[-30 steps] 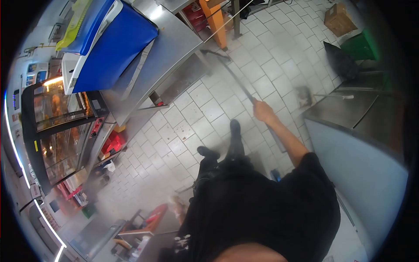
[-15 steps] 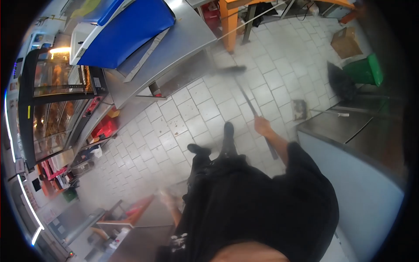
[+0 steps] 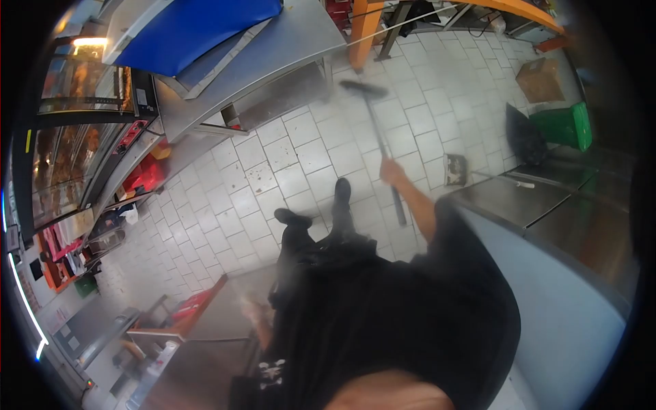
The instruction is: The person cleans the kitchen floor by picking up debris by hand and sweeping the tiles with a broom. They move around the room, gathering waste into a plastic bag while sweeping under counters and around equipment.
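My right hand (image 3: 391,171) is wrapped around the handle of a broom (image 3: 377,126), partway along it. The dark broom head (image 3: 364,89) rests on the white tiled floor (image 3: 318,147), near the foot of an orange table leg. Behind my fist, the handle's end sticks out back toward my body. Small dark crumbs (image 3: 260,179) lie scattered on the tiles ahead and to the left of my shoes. My left hand (image 3: 255,309) hangs low at my side, close to a metal cabinet, its fingers smeared by motion.
A steel counter (image 3: 273,51) with a blue panel (image 3: 198,34) runs along the front left, beside a lit glass display case (image 3: 75,154). On the right are a steel unit (image 3: 547,198), a black bag (image 3: 525,140), a green bin (image 3: 564,126) and a cardboard box (image 3: 540,80).
The whole view has shifted slightly. My right hand has moved a little forward and left with the broom, whose handle now points more straight ahead. The broom head is less blurred.
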The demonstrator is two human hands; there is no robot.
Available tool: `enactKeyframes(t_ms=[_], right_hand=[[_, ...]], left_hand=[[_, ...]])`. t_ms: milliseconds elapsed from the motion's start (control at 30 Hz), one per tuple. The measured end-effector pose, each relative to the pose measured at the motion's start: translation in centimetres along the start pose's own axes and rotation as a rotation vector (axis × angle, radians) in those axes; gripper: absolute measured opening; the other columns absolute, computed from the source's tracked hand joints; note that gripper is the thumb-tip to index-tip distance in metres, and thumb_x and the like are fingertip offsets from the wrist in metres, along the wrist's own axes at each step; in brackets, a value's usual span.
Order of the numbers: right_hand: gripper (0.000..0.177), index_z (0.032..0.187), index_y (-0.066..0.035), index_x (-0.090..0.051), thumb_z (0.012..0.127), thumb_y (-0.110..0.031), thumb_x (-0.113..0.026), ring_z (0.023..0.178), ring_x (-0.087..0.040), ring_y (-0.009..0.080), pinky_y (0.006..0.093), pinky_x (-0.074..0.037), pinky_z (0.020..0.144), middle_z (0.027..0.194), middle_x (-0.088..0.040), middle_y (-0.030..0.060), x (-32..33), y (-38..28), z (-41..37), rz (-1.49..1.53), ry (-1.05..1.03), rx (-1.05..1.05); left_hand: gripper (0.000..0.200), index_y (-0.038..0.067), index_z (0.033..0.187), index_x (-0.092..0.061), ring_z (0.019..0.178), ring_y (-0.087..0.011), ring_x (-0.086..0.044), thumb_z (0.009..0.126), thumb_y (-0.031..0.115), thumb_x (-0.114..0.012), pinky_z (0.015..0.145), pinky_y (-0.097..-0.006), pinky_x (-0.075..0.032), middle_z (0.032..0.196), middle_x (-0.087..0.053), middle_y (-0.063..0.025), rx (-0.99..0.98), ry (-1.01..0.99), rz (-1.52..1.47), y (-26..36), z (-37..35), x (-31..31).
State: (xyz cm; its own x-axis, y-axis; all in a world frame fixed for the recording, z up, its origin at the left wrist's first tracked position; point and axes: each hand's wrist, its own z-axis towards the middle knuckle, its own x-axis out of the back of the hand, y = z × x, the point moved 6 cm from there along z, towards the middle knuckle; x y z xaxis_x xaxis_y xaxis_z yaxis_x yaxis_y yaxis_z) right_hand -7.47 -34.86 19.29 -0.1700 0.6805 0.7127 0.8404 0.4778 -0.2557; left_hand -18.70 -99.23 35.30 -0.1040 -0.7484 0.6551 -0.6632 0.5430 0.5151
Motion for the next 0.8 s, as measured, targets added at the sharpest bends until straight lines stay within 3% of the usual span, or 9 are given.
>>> enactKeyframes(t_ms=[67,167,233,333,400,533,633,733,800], right_hand=[[0.048,0.127,0.005,-0.035,0.081,-0.008,-0.043,0.095,-0.057,0.0374,0.0436,-0.048,0.08,0.102,-0.056,0.0284,-0.7,0.1,-5.4,-0.044,-0.1,-0.027],[0.049,0.131,-0.003,-0.031,0.084,-0.013,-0.042,0.095,-0.056,0.0397,0.0473,-0.045,0.083,0.101,-0.058,0.0251,3.6,0.7,-12.7,-0.024,-0.15,-0.021],[0.05,0.132,-0.004,-0.031,0.084,-0.015,-0.043,0.095,-0.055,0.0409,0.0474,-0.045,0.082,0.099,-0.058,0.0256,4.8,1.2,-16.2,-0.038,-0.162,0.003],[0.05,0.131,-0.003,-0.032,0.084,-0.017,-0.045,0.09,-0.055,0.0432,0.0478,-0.045,0.08,0.093,-0.058,0.0273,6.2,3.4,-19.0,0.056,-0.079,-0.013],[0.041,0.12,0.003,-0.043,0.083,-0.017,-0.044,0.087,-0.056,0.0445,0.0477,-0.044,0.08,0.09,-0.059,0.0283,7.2,4.3,-17.8,0.085,0.115,0.018],[0.032,0.104,0.008,-0.051,0.081,-0.013,-0.044,0.082,-0.058,0.0425,0.0445,-0.047,0.075,0.086,-0.058,0.03,5.4,2.4,-8.7,0.048,-0.018,0.018],[0.031,0.104,0.008,-0.051,0.081,-0.012,-0.045,0.071,-0.06,0.0377,0.0413,-0.049,0.065,0.078,-0.059,0.0272,1.9,-1.3,-6.2,0.097,-0.112,-0.007],[0.031,0.103,0.009,-0.05,0.081,-0.012,-0.044,0.06,-0.059,0.0322,0.0394,-0.048,0.056,0.073,-0.059,0.0231,0.5,-5.3,-7.3,0.14,-0.15,0.068],[0.028,0.102,0.008,-0.051,0.083,-0.011,-0.043,0.054,-0.057,0.0257,0.0363,-0.047,0.051,0.069,-0.058,0.0194,1.3,-8.5,-8.6,0.201,-0.222,0.063]], left_hand=[[0.041,0.004,0.114,-0.054,0.096,-0.0206,-0.054,0.083,0.031,-0.056,0.08,-0.0348,-0.043,0.109,-0.056,-0.011,-0.091,-0.027,-0.028,0.8,3.2,-0.3],[0.031,0.001,0.104,-0.06,0.08,-0.0167,-0.058,0.079,0.02,-0.063,0.068,-0.029,-0.048,0.092,-0.062,-0.0067,-0.376,-0.122,-0.073,-1.5,7.6,-0.4],[0.031,0.001,0.103,-0.06,0.081,-0.0169,-0.058,0.079,0.021,-0.064,0.069,-0.0298,-0.047,0.092,-0.062,-0.0069,-0.396,-0.074,-0.013,0.5,7.7,-1.1],[0.029,0.002,0.102,-0.061,0.078,-0.0185,-0.06,0.08,0.02,-0.064,0.068,-0.0312,-0.048,0.09,-0.064,-0.0069,-0.371,-0.015,0.084,0.0,9.2,-1.0],[0.027,0.004,0.103,-0.06,0.074,-0.0233,-0.062,0.082,0.021,-0.062,0.061,-0.0339,-0.048,0.088,-0.065,-0.0079,-0.651,0.11,0.255,-2.2,11.2,-1.7],[0.033,0.004,0.108,-0.056,0.073,-0.0271,-0.062,0.082,0.023,-0.062,0.062,-0.0365,-0.049,0.098,-0.063,-0.0094,-0.409,0.074,0.252,-3.2,8.5,-1.5],[0.028,0.002,0.1,-0.062,0.076,-0.0147,-0.058,0.076,0.017,-0.066,0.067,-0.0292,-0.048,0.087,-0.062,-0.0055,-0.643,0.124,0.182,-6.3,8.4,-1.4],[0.036,0.004,0.113,-0.052,0.079,-0.0289,-0.061,0.084,0.025,-0.058,0.066,-0.0393,-0.05,0.103,-0.062,-0.0086,-0.441,0.11,0.138,-9.1,7.9,-1.6],[0.029,0.003,0.104,-0.059,0.074,-0.0143,-0.059,0.08,0.018,-0.062,0.063,-0.0273,-0.048,0.09,-0.062,-0.0065,-0.469,-0.089,-0.053,-7.8,10.9,-5.3]])
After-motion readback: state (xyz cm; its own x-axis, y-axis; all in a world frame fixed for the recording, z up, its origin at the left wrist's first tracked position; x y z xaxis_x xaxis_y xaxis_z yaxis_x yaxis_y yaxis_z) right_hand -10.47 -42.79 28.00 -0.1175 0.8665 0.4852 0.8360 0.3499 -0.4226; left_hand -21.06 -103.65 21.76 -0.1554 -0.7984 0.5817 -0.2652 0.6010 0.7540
